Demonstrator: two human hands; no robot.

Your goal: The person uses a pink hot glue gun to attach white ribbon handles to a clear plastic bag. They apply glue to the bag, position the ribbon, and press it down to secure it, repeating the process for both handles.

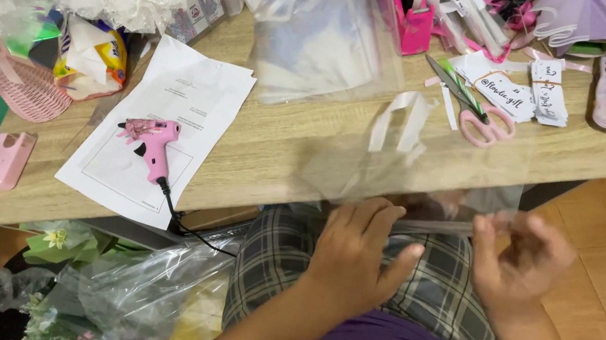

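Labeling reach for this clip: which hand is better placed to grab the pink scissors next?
Right, probably. The right hand sits at the clear film's right end, nearer the pink scissors, whose handles point toward that side. The left hand lies flat on the film, farther left, apparently steadying it.

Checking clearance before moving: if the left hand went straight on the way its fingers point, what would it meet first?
Probably the clear plastic sheet that the left hand already touches, then the wooden table edge behind it. Depth is hard to judge.
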